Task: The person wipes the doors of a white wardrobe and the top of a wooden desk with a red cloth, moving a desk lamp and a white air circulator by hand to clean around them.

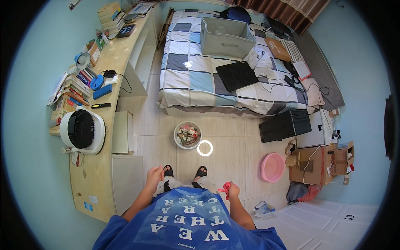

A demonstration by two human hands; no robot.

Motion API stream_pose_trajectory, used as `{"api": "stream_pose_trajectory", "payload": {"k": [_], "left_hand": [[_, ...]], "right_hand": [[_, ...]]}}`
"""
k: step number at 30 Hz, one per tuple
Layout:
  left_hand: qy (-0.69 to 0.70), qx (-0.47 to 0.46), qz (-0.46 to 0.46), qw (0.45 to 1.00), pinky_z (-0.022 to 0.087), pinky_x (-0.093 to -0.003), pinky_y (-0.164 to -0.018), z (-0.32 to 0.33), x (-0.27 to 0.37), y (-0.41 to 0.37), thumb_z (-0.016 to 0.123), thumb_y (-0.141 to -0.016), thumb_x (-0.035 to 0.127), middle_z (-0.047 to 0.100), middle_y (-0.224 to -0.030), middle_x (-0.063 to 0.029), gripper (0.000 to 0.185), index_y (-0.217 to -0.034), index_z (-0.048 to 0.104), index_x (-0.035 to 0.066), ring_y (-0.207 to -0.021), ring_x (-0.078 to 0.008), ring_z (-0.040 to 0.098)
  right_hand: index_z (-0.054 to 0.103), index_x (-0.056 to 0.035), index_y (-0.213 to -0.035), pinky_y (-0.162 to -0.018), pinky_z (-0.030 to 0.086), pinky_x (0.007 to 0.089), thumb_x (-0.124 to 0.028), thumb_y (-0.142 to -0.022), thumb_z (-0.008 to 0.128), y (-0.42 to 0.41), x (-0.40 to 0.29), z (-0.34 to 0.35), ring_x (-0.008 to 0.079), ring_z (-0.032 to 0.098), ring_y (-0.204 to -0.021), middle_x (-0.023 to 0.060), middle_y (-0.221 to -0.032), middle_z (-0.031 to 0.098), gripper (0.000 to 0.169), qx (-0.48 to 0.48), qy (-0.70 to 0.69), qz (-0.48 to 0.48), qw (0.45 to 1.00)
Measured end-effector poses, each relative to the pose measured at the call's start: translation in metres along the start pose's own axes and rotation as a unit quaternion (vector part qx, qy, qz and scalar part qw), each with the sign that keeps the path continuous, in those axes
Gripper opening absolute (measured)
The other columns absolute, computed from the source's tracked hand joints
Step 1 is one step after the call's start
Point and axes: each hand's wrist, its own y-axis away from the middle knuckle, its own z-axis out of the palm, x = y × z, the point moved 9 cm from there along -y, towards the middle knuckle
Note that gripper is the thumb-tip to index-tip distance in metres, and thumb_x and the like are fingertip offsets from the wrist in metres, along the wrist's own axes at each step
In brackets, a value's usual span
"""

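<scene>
My right hand (233, 190) is closed around a crumpled pinkish-red piece of thin material (225, 188), which sticks out on its left side; what it is I cannot tell. My left hand (155, 175) is raised on the other side of my body with its fingers curled, and nothing shows in it. On the floor ahead of my feet stands a round bin (176, 141) filled with mixed litter. A white ring (204, 155) lies beside the bin, at its lower right.
A long desk (122, 67) with a fan (100, 125), lamp and books runs along the left. Ahead is a bed (200, 81) bearing a grey fabric box (228, 45) and a laptop (237, 76). A black suitcase (284, 125), pink basin (272, 167) and cardboard boxes (312, 164) stand right.
</scene>
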Motion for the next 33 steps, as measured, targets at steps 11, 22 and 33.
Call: {"api": "stream_pose_trajectory", "payload": {"k": [11, 22, 33], "left_hand": [[-0.063, -0.053, -0.059, 0.995, 0.014, -0.0289, -0.036, -0.005, 0.004, 0.006, 0.057, -0.093, 0.034, 0.03, -0.043, 0.0049, 0.051, -0.05, 0.035, 0.018, -0.034, -0.0091, 0.022], [-0.104, -0.108, -0.123, 0.981, 0.019, -0.0246, -0.038, 0.018, 0.015, 0.019, 0.059, -0.09, 0.048, 0.031, -0.048, 0.0078, 0.05, -0.055, 0.036, 0.021, -0.039, -0.0068, 0.025], [-0.168, -0.041, -0.031, 0.984, 0.014, -0.0266, -0.035, -0.001, 0.006, -0.003, 0.059, -0.089, 0.044, 0.029, -0.043, 0.0078, 0.054, -0.049, 0.03, 0.023, -0.034, -0.0068, 0.022]], "right_hand": [[0.063, -0.0008, -0.067, -0.038, 0.04, 0.0275, -0.02, -0.088, 0.055, 0.013, -0.014, -0.004, 0.0139, 0.05, -0.039, 0.0091, -0.057, 0.062, 0.029, 0.045, -0.022, -0.002, 0.999], [0.063, -0.0005, -0.069, -0.038, 0.043, 0.0274, -0.021, -0.087, 0.057, 0.011, -0.008, -0.015, 0.0146, 0.053, -0.04, 0.0092, -0.058, 0.062, 0.028, 0.054, -0.006, -0.012, 0.998], [0.064, -0.0014, -0.069, -0.038, 0.04, 0.0276, -0.022, -0.088, 0.055, 0.014, -0.012, -0.015, 0.014, 0.05, -0.039, 0.0085, -0.058, 0.062, 0.029, 0.07, -0.006, 0.002, 0.998]]}}
